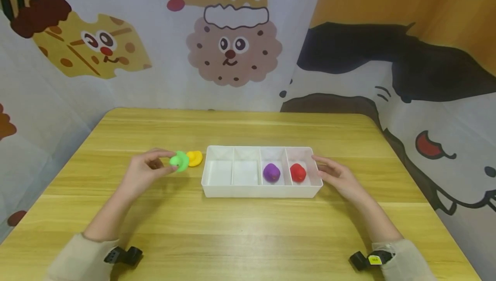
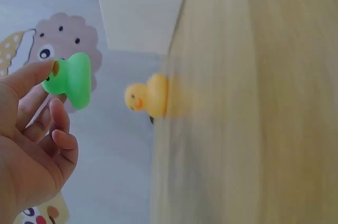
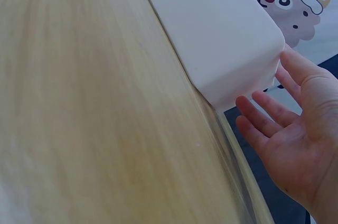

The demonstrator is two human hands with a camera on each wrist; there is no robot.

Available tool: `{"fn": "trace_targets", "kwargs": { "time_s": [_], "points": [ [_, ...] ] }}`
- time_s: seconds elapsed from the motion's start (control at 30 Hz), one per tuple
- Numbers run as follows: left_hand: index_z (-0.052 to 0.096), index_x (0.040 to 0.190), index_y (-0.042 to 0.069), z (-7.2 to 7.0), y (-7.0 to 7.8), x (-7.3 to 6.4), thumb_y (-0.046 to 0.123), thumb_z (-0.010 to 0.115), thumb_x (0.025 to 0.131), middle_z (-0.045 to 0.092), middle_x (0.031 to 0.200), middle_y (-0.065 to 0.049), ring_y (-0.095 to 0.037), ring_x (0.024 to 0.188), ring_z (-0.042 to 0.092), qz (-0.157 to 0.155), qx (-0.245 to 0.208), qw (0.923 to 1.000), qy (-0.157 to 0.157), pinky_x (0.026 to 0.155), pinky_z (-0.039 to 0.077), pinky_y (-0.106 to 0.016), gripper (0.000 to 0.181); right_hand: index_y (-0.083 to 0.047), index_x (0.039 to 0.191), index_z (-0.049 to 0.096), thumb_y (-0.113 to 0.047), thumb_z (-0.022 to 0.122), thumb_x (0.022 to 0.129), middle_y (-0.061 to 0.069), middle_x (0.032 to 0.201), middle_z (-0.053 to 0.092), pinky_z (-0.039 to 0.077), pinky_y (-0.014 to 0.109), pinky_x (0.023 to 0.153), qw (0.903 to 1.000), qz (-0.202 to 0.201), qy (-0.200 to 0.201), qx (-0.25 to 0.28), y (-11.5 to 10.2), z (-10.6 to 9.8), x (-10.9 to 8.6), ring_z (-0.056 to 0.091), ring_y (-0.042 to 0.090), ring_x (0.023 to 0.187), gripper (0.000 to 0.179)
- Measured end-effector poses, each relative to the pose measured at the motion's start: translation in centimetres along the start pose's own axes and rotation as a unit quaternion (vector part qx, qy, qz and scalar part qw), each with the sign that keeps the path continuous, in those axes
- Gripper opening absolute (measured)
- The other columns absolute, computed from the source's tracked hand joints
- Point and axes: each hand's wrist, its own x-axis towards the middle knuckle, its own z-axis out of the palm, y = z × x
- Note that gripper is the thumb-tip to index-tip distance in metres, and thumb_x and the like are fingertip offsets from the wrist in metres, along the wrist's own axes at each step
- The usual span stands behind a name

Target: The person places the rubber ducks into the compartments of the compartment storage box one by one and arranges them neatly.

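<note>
My left hand pinches a green rubber duck between thumb and fingertips, left of the white divided box. In the left wrist view the green duck hangs above the table, thumb at its head. Just beyond it a yellow rubber duck sits on the table beside the box. A purple duck lies in the box's third compartment from the left, and a red duck in the rightmost one. At the box's right end, my right hand has its fingers loosely extended, fingertips right at the wall.
The wooden table carries the box near its middle. Behind it hangs a cloth printed with cartoon figures. Each wrist wears a strap with a small black camera.
</note>
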Motion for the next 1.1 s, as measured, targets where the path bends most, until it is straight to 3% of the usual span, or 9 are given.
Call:
{"fn": "trace_targets", "kwargs": {
  "time_s": [0.37, 0.7, 1.1],
  "points": [
    [0.072, 0.107, 0.007, 2.0, 2.1, 0.4, 0.019, 0.08, 0.079, 0.064, 0.096, -0.007, -0.017, 0.062, 0.051, 0.009, -0.041, 0.999, -0.015, 0.048, 0.041, -0.025, 0.031, -0.002, 0.14, 0.046, -0.016, 0.061, 0.095, 0.023, 0.137, 0.048, 0.044, 0.019, 0.089, 1.0, 0.004, -0.001, -0.004, 0.1, -0.1, 0.0, 0.054, 0.003, 0.112, 0.049],
    [0.072, 0.107, 0.008, 3.6, 4.0, 0.8, 0.02, 0.081, 0.078, 0.065, 0.095, -0.008, -0.018, 0.063, 0.05, -0.009, -0.08, 0.9963, -0.029, 0.048, 0.041, -0.024, 0.032, -0.002, 0.14, 0.046, -0.015, 0.061, 0.096, 0.023, 0.138, 0.047, 0.044, 0.02, 0.089, 1.0, 0.004, -0.004, 0.002, 0.1, 0.0, 0.1, 0.053, 0.006, 0.113, 0.049],
    [0.073, 0.103, 0.006, 6.1, 5.5, 1.9, 0.012, 0.082, 0.075, 0.066, 0.102, -0.006, -0.017, 0.06, 0.049, 0.011, -0.11, 0.9923, -0.057, 0.047, 0.039, -0.022, 0.03, -0.002, 0.14, 0.046, -0.016, 0.061, 0.095, 0.022, 0.136, 0.049, 0.044, 0.02, 0.089, 0.9999, 0.011, 0.001, -0.006, 0.0, 0.0, 0.0, 0.054, 0.006, 0.112, 0.049]
  ]
}}
